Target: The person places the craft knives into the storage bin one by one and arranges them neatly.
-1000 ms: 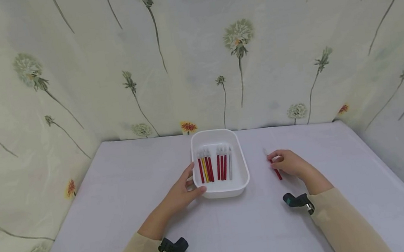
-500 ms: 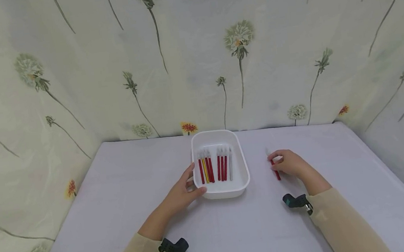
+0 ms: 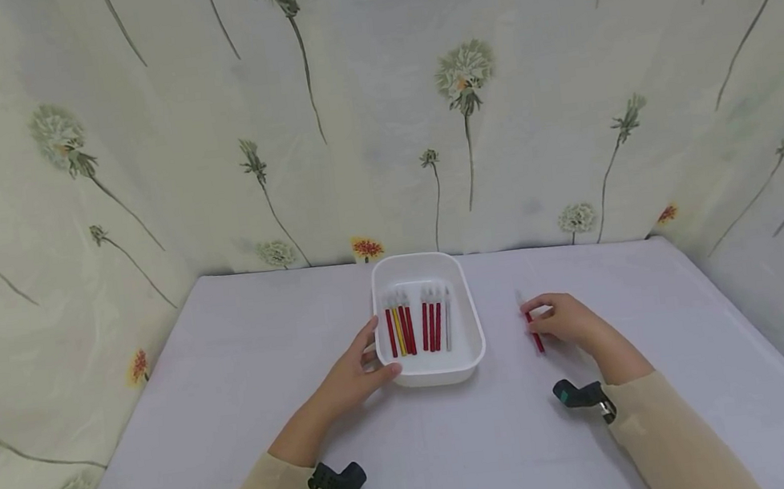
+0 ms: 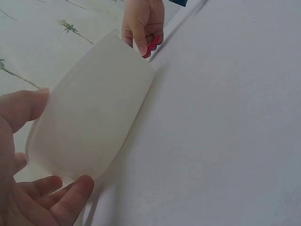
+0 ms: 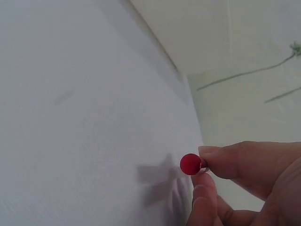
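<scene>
Near the table's back edge stands a white plastic box. My left hand grips its left side by the near corner; the left wrist view shows thumb and fingers around the box wall. To the right of the box, my right hand pinches a slim red pen-shaped stick with a clear pointed tip, which points away from me. From the right wrist, the round red end of that stick faces the camera, between thumb and fingers.
Inside the box lie two side-by-side groups of similar sticks: several red, one yellow and one silver, clear tips away from me. A white cloth covers the table. Behind it hangs a flower-patterned curtain.
The red stick has swung slightly more upright in my right hand, which has shifted a little toward me in the last half second. My left hand and the box stay in place.
</scene>
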`<action>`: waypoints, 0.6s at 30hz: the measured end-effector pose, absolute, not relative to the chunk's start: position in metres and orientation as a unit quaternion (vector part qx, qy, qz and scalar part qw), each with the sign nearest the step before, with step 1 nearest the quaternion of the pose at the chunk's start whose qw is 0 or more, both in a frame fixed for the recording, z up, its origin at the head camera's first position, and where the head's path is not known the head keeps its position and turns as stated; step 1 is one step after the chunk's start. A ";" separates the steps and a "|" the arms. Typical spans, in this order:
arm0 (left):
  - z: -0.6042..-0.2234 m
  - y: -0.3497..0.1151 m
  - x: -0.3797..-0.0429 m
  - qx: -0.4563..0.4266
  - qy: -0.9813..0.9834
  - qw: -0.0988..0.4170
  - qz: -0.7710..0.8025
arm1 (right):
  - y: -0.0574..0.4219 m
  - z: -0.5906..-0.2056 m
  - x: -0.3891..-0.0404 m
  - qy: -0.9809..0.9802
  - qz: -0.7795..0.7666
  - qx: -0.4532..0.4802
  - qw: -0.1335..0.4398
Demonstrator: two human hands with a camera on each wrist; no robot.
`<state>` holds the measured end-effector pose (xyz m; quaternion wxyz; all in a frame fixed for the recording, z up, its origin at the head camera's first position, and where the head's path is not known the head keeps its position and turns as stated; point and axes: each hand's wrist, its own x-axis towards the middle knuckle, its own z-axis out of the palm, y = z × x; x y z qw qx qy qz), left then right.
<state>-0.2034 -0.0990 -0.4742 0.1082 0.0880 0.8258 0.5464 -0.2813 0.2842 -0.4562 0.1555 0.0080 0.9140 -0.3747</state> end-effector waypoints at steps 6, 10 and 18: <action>-0.474 -0.099 -0.203 0.086 0.828 0.108 0.543 | 0.281 -0.447 -0.277 0.908 -0.386 0.015 0.161; -0.474 -0.099 -0.203 0.086 0.828 0.107 0.544 | 0.279 -0.442 -0.274 0.905 -0.394 0.018 0.160; -0.476 -0.099 -0.204 0.091 0.826 0.105 0.546 | 0.274 -0.429 -0.270 0.897 -0.414 0.010 0.152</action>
